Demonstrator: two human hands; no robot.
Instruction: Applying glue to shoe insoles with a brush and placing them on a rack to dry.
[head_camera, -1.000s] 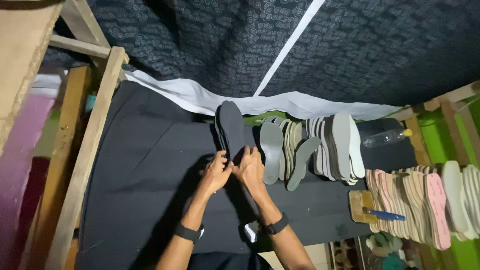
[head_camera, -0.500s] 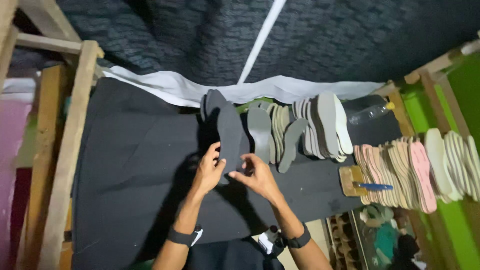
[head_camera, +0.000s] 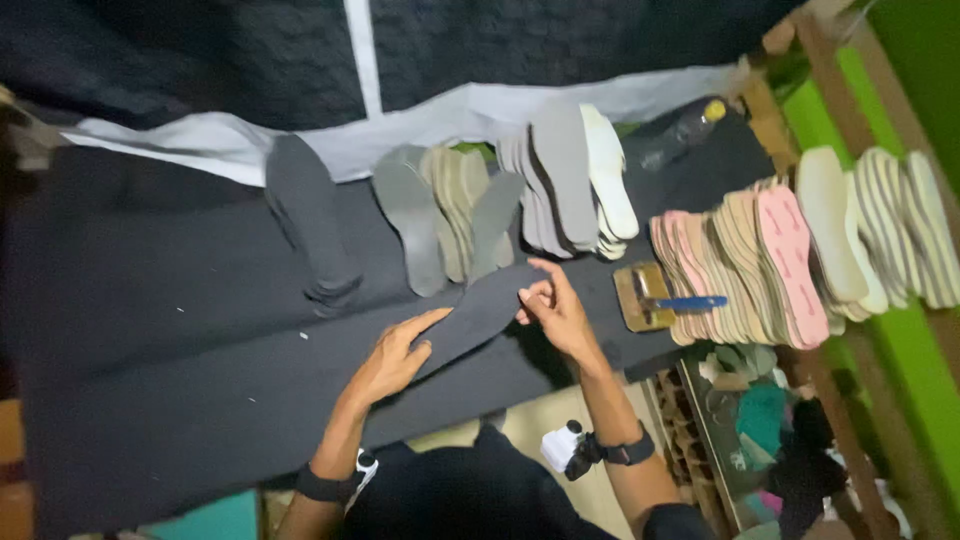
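Left hand (head_camera: 392, 358) and right hand (head_camera: 552, 308) grip dark sole (head_camera: 478, 310) at opp. ends over the black mat (head_camera: 180, 330), grey soles (head_camera: 450, 215) just beyond fingers, brush (head_camera: 660, 300) right, bare mat left.

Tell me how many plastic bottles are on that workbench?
1. A clear bottle with a yellow cap lies on its side at the far right end of the black table, behind the stacked soles. Others could be hidden behind the stacks.

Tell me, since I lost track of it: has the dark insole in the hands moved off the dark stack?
Yes. The dark insole earlier overlapped the dark stack; now it lies right of it, below the grey insoles.
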